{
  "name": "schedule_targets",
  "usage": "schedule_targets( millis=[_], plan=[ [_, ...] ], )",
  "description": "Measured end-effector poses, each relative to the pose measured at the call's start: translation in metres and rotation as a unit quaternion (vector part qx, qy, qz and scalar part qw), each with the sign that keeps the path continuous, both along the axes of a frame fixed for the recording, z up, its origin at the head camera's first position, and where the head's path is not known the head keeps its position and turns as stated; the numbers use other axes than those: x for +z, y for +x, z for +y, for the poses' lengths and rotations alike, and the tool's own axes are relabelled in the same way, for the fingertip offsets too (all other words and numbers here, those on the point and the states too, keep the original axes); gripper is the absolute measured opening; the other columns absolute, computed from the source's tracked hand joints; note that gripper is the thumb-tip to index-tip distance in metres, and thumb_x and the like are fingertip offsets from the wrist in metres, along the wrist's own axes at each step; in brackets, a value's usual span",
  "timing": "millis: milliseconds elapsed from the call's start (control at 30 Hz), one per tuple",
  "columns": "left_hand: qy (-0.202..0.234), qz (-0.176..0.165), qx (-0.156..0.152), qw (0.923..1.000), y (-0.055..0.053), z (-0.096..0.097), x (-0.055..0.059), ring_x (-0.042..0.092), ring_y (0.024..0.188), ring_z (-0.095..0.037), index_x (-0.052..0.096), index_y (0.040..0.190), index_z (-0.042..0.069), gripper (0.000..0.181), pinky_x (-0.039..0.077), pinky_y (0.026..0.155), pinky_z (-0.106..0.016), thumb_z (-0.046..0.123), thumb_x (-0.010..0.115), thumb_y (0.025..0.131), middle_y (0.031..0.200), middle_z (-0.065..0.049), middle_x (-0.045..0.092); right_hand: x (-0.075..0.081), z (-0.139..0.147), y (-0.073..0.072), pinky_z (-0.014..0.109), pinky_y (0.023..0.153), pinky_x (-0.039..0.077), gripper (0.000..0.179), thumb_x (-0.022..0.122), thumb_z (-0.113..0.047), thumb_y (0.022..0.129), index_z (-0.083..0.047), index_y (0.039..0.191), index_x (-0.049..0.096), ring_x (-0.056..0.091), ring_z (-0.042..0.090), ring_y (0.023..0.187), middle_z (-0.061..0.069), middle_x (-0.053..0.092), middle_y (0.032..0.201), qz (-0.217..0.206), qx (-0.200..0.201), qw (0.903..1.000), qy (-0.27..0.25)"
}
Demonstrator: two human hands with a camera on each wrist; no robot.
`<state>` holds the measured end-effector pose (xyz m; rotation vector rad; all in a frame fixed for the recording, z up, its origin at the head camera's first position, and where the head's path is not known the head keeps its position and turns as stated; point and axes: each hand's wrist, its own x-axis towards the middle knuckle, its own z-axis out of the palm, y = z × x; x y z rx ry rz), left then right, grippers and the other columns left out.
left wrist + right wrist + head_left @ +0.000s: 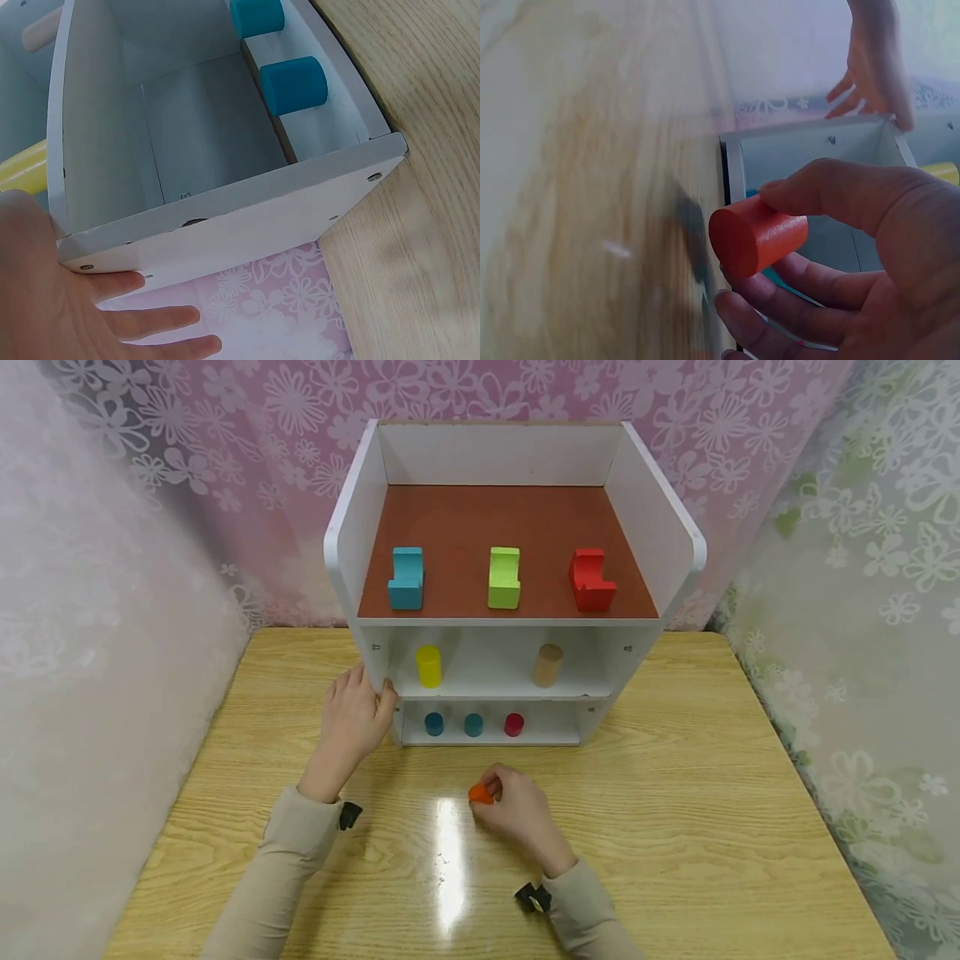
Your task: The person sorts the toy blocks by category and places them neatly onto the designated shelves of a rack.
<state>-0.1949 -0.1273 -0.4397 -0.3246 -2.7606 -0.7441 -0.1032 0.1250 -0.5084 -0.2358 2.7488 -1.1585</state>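
Above the table, in front of the shelf unit, my right hand (519, 810) pinches an orange-red cylinder block (754, 236) between thumb and fingers. My left hand (352, 714) holds the left side panel of the white shelf unit (491, 622), thumb at the front edge and straight, spread fingers along the outside. Inside the middle shelf stand a yellow cylinder (429, 667) and a wooden cylinder (548, 666). The bottom shelf holds a blue cylinder (434, 724), a teal cylinder (473, 725) and a red cylinder (513, 724).
On the brown top board sit a blue notched block (407, 581), a green notched block (504, 581) and a red notched block (592, 582). The unit stands on a wood-grain table (712, 827). Flowered curtains (292, 485) hang behind and at both sides.
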Motion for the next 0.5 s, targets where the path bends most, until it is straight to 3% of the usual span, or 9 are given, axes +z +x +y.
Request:
schedule_targets(
  millis=[233,500],
  plan=[
    [0.003,0.002,-0.001,1.0000,0.000,0.000,0.001,0.045,0.116,-0.039,0.046,0.130,0.006,0.046,0.031,0.098,-0.055,0.036,0.030,0.098,0.112,-0.013,0.054,0.003,0.013,-0.005,0.029,0.061,0.045,0.027,0.075,-0.019,0.073,-0.011,0.095,0.062,0.052,0.013,0.069,0.000,0.060,0.082,-0.007,-0.036,0.9992,-0.015],
    [0.001,0.003,-0.002,1.0000,0.000,0.000,0.000,0.045,0.116,-0.038,0.048,0.124,0.008,0.044,0.031,0.098,-0.055,0.037,0.029,0.098,0.106,-0.010,0.054,0.001,0.031,-0.017,0.029,0.061,0.047,0.025,0.075,-0.019,0.074,-0.010,0.095,0.063,0.055,0.014,0.067,0.001,0.061,0.078,0.033,-0.102,0.9934,-0.040]
  ],
)
